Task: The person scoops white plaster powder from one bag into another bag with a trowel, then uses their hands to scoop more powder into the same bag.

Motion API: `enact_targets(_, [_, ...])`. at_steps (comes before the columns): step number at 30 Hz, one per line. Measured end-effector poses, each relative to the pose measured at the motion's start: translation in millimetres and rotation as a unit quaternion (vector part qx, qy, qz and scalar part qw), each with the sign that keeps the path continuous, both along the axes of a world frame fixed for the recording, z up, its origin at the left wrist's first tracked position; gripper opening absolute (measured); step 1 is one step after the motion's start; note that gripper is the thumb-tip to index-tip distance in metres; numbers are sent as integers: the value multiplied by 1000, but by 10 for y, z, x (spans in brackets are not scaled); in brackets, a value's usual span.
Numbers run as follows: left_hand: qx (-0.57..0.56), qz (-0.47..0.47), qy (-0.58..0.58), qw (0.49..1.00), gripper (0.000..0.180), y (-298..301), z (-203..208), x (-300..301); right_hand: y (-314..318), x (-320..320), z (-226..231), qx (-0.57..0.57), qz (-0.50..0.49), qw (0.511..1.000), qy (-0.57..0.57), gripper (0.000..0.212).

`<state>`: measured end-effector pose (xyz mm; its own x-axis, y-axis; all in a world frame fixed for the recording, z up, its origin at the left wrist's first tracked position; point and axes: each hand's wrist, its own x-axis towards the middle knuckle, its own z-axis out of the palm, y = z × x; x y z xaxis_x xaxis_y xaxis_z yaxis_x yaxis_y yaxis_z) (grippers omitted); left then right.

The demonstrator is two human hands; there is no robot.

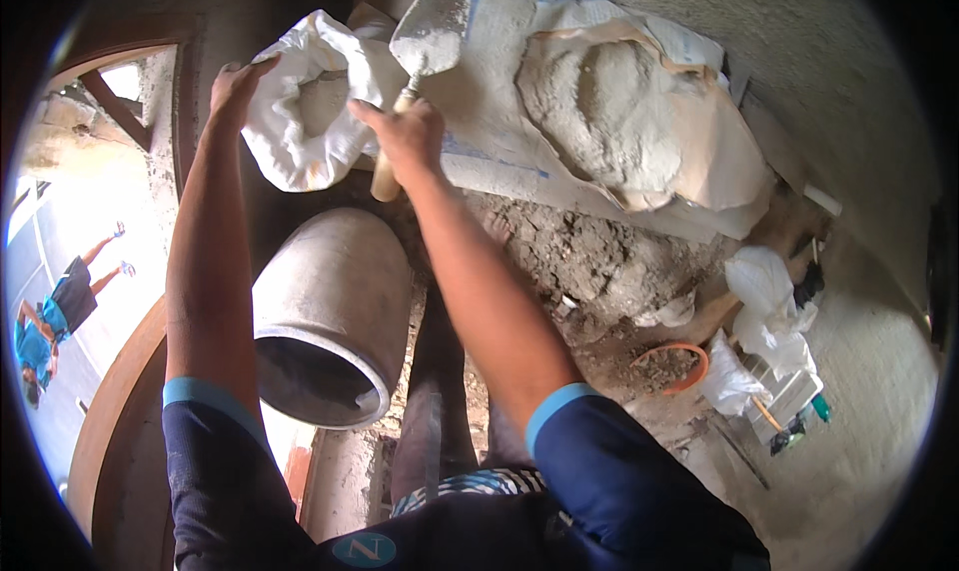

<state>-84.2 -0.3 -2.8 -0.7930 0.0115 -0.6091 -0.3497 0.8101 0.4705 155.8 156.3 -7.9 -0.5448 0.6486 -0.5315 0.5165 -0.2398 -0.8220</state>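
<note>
My left hand (238, 86) grips the left rim of a white sack (278, 136), whose mouth shows greyish powder inside. In my right hand (415, 143) is a pointing trowel (435, 31), held by its pale handle. Its blade points up and away from me and is coated with light powder. The right hand's outstretched thumb or finger meets the sack's right rim. To the right, a torn-open paper sack (734, 151) holds a heap of pale grey powder (639, 101) with a hollow in it.
A grey barrel-shaped container (335, 271) lies below the white sack, its dark mouth toward me. Rubble (589, 271) covers the ground. At right are an orange bowl (694, 371) of debris and white plastic bags (769, 301). Beyond an opening at left is another person (65, 311).
</note>
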Motion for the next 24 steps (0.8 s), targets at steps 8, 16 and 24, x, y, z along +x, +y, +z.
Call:
enact_targets(8, [-81,-29,44,995,30,-120,-289,-87,-398,-421,-438,71,-13,992,-108,32])
enact_targets(16, [49,113,-118,985,67,-620,-258,618,-89,-277,-337,-411,-198,881,124,17])
enact_targets(24, [254,332,-130,899,49,-713,201,1412,-188,-170,69,-460,-84,880,85,31])
